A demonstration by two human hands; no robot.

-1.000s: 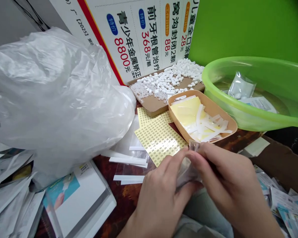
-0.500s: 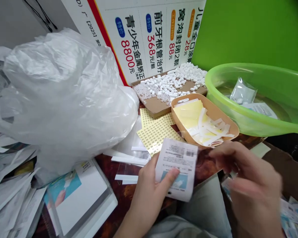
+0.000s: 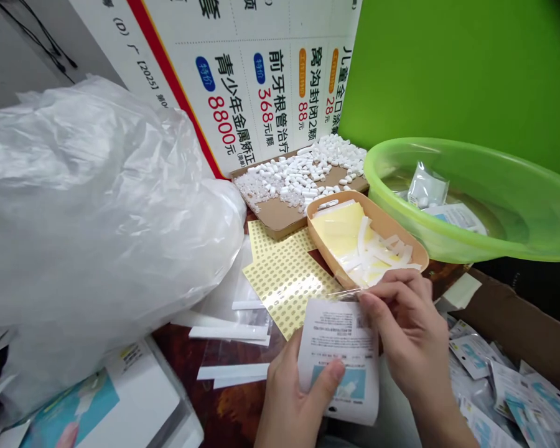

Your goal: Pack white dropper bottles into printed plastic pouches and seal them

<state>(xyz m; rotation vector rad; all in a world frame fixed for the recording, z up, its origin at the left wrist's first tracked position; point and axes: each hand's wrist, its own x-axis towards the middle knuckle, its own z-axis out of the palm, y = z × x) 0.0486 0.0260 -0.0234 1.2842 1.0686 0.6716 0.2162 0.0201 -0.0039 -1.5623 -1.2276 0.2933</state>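
Note:
A clear plastic bag with a printed card (image 3: 338,333) in it is held low over the table edge. My left hand (image 3: 292,389) is closed on its left side, thumb flat across the card's blue picture. With thumb and fingers, my right hand (image 3: 408,336) pinches the clear top flap (image 3: 345,295) at the bag's upper right corner. Just beyond lie yellow sticker sheets (image 3: 284,283) with rows of small dots. A tan tray (image 3: 324,242) behind the right hand holds yellow paper and white strips.
A cardboard tray (image 3: 280,214) of small white cylinders stands at the back. To the right is a green basin (image 3: 448,239) with bagged packs. A bulky white plastic bag (image 3: 107,205) fills the left. Many filled packs (image 3: 508,379) lie in a box at lower right.
My right hand has come in from the right and taken hold of the bag's top flap. My left hand keeps its grip. The view has shifted, showing more packs at lower right.

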